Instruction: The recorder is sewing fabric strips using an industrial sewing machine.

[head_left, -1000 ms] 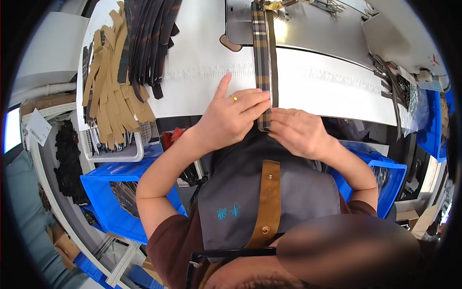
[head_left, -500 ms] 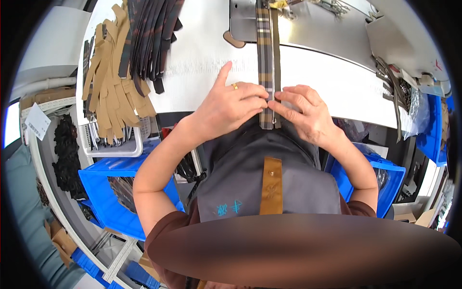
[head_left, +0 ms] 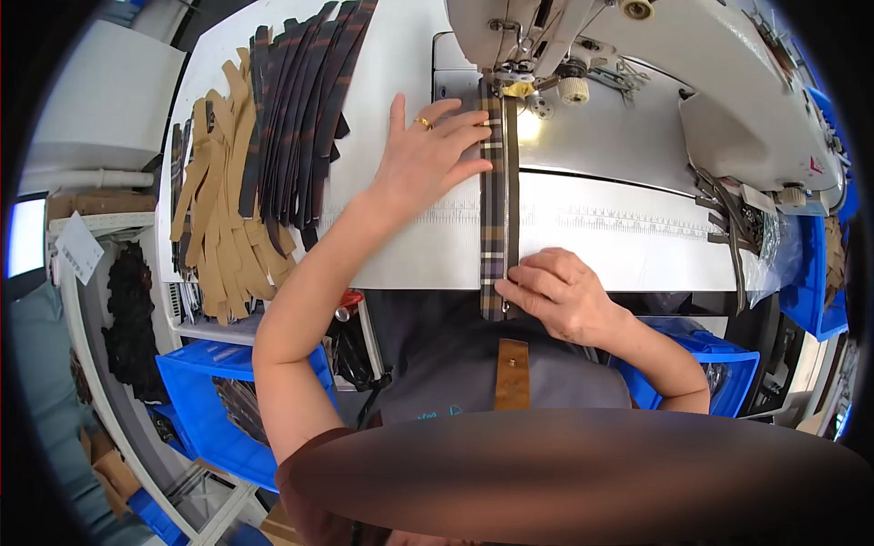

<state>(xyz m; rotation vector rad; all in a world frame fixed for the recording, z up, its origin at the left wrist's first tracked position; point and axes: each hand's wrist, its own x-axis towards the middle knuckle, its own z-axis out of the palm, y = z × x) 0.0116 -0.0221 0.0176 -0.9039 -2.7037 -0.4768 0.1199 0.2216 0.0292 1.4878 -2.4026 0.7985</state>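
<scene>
A plaid fabric strip (head_left: 492,200) lies lengthwise on the sewing table, alongside a dark zipper (head_left: 512,182) with a pale line of teeth. Their far ends run under the presser foot of a sewing machine (head_left: 517,77). My left hand (head_left: 432,150) is spread flat, its fingertips resting on the plaid strip's left side just in front of the foot. Closer to me, my right hand (head_left: 566,296) pinches the zipper's right edge near the table's front edge. A zipper pull (head_left: 506,308) shows at the near end, which hangs over that edge.
Left on the table (head_left: 401,259) lie piles of tan strips (head_left: 214,191) and dark plaid strips (head_left: 305,118). Dark zippers (head_left: 733,214) and clear plastic are at the right. Blue bins (head_left: 223,364) stand below on both sides. Small metal tools (head_left: 628,77) lie behind the machine head.
My left hand has moved away from me along the strip, its fingers spreading near the presser foot. The right hand stays near the strip's near end. The view has shifted, showing more of the machine.
</scene>
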